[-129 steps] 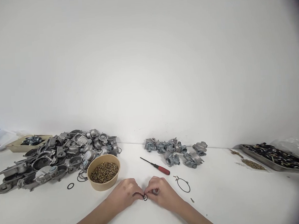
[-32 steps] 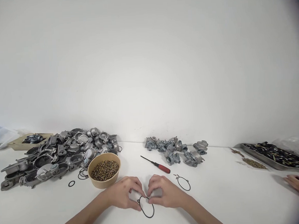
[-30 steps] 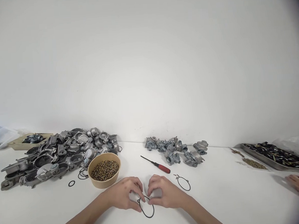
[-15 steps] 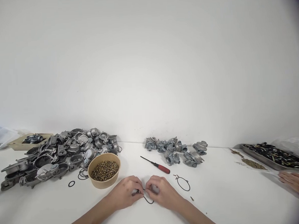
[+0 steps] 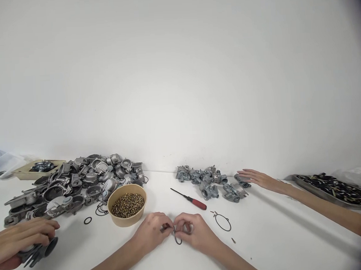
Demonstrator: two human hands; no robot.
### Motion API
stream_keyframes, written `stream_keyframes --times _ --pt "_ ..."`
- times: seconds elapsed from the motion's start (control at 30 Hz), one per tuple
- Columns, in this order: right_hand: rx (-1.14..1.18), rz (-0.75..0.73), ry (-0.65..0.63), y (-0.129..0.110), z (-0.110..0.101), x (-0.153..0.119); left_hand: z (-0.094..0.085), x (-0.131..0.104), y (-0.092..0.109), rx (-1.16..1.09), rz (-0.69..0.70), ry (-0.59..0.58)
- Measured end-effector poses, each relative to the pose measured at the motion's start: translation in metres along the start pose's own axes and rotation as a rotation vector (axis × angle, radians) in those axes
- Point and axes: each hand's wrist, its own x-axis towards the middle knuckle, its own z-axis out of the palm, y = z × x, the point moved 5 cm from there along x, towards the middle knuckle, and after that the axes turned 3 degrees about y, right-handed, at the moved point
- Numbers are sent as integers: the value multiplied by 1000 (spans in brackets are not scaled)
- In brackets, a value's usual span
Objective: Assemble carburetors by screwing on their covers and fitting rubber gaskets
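My left hand (image 5: 157, 232) and my right hand (image 5: 192, 232) meet low in the middle, fingertips nearly touching. Both pinch a thin black rubber ring (image 5: 178, 241), whose lower loop hangs down between them; the rest is hidden by my fingers. Beyond my right hand lies a screwdriver (image 5: 197, 203) with a red handle. To the right of that hand another black rubber ring (image 5: 223, 222) rests on the table, with small screws beside it. A round tan bowl (image 5: 129, 223) full of brass-coloured screws (image 5: 128, 204) stands beyond my left hand.
Grey metal housings (image 5: 79, 180) are heaped at the left, before a tan tray (image 5: 24, 174). Carburetor bodies (image 5: 208, 182) lie along the wall. A co-worker's hand (image 5: 37, 239) holds a metal part at the left; another person's hand (image 5: 259, 179) reaches in from the right, near a metal tray (image 5: 312, 190).
My hands have drawn closer together, and the ring's hanging loop looks narrower. A co-worker's hand with a metal part has come in at the left; the one at the right has reached to the carburetor bodies.
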Motion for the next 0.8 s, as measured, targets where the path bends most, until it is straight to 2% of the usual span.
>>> stream_keyframes --times 0.13,0.27,0.57,0.8 --pt "50 48 22 6 0 2 -2 -1 0 -27 -50 59" --pt "47 116 44 15 -1 4 -7 1 1 -44 -29 98" --pt "40 30 122 8 -12 6 -19 1 4 -66 51 237" --pt "142 103 99 19 -7 7 -24 1 8 -161 49 260"
